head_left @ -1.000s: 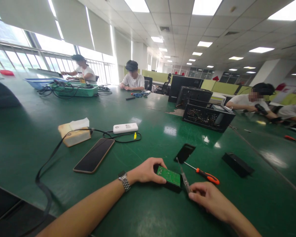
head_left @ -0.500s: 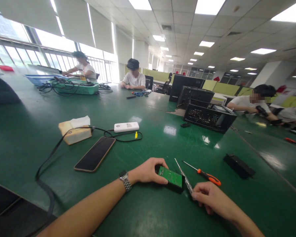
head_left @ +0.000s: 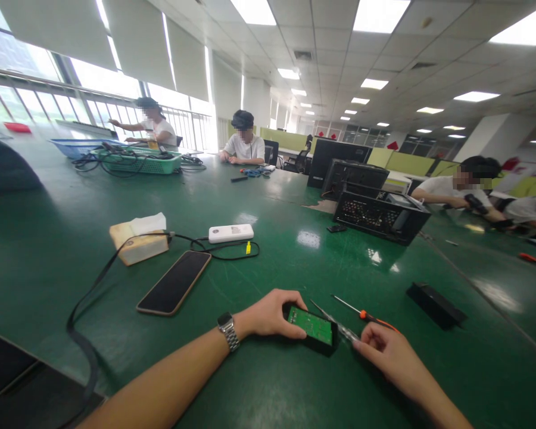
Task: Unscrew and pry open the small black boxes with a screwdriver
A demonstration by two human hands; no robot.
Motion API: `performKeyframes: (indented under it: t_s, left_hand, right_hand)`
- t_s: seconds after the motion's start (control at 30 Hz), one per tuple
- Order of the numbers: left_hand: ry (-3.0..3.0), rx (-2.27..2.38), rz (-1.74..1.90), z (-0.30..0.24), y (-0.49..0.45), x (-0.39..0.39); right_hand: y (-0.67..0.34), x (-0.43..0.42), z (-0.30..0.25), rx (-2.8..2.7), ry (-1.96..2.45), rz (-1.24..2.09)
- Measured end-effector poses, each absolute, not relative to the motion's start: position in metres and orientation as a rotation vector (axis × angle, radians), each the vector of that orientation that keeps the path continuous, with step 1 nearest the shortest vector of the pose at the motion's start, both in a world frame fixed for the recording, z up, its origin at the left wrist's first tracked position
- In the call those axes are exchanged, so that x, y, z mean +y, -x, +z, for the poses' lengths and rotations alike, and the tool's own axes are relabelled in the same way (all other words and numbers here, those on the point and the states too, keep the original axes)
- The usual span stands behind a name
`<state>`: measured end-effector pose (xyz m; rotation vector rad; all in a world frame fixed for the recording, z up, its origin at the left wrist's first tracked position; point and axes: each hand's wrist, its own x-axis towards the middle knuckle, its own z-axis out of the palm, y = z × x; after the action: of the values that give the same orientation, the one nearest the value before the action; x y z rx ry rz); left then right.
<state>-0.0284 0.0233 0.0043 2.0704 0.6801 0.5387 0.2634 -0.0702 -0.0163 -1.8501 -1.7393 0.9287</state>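
Note:
My left hand (head_left: 277,314) grips one end of a small black case, with thumb and fingers on opposite sides. A green circuit board (head_left: 311,326) lies face up in that case. My right hand (head_left: 392,356) pinches a slim screwdriver (head_left: 345,332) with a see-through handle by its rear end. Its metal shaft slants past the far right corner of the case; whether it touches the case I cannot tell. Just beyond the right hand lies an orange and black screwdriver (head_left: 362,314), its handle partly hidden behind my fingers.
Left on the green table are a phone (head_left: 175,282), a tissue pack (head_left: 139,238) and a white power bank (head_left: 231,233) with a black cable. A black part (head_left: 435,305) lies to the right. Farther off stand a computer case (head_left: 379,214) and a green basket (head_left: 143,162). Several people sit around.
My right hand has shifted slightly right and up, and the screwdriver in it now lies at a flatter slant. That hand now covers part of the orange handle. The left hand keeps its hold.

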Motion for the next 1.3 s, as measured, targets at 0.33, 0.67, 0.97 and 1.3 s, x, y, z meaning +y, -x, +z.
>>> performKeyframes:
  t_s: [0.33,0.67,0.97,1.3]
  left_hand:
    - [-2.125,0.682,0.553,0.003,0.028,0.022]
    - [-2.203,0.722,0.547,0.004,0.029,0.020]
    - [-2.276,0.802,0.516,0.000,0.029,0.020]
    - [-2.413,0.784,0.550,-0.005,0.023,0.018]
  right_hand:
    - [-0.266,-0.068,-0.018,-1.865,1.956,0.676]
    - [-0.261,-0.071,-0.015,-1.667,1.885,0.529]
    - [-0.271,-0.013,0.020,-1.659,1.829,0.228]
    - [-0.290,0.163,0.009,-1.820,2.011,0.120]
